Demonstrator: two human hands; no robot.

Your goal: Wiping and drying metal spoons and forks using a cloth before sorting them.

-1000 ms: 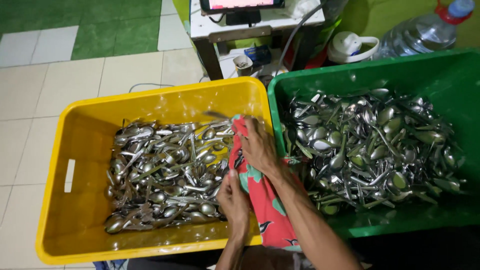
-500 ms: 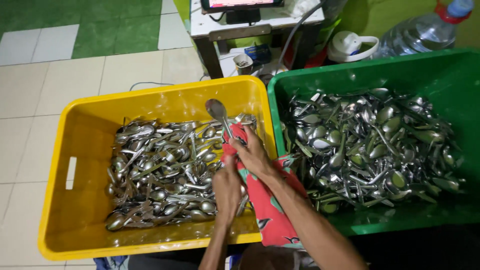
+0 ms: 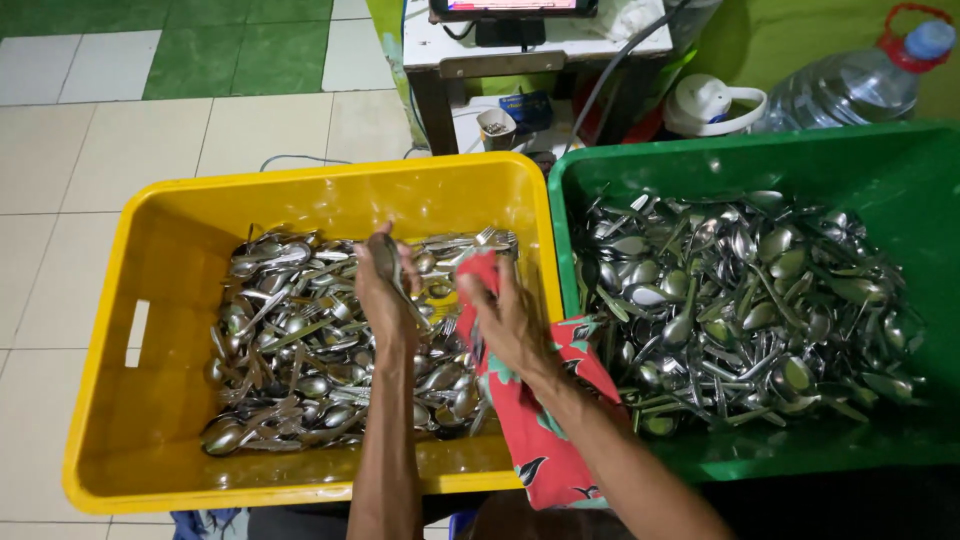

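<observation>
The left hand (image 3: pixel 385 290) has swung away from the red cloth (image 3: pixel 530 420) and now clasps a spoon (image 3: pixel 386 258) over the cutlery heap in the yellow crate (image 3: pixel 150 260). The right hand (image 3: pixel 510 320) keeps its grip on the cloth just beside it. Right of the hands sits a green crate (image 3: pixel 900 160), a clear water jug (image 3: pixel 850 85) beyond it, pale floor tiles (image 3: pixel 60 150) to the left.

The handle of the spoon (image 3: pixel 384 255) is covered by the left hand (image 3: pixel 385 295); the red cloth (image 3: pixel 535 425) runs under the right hand (image 3: pixel 510 320) and forearm; the green crate (image 3: pixel 760 160) is cut by the right edge; the bottle (image 3: pixel 860 85) is cut by the top edge.
</observation>
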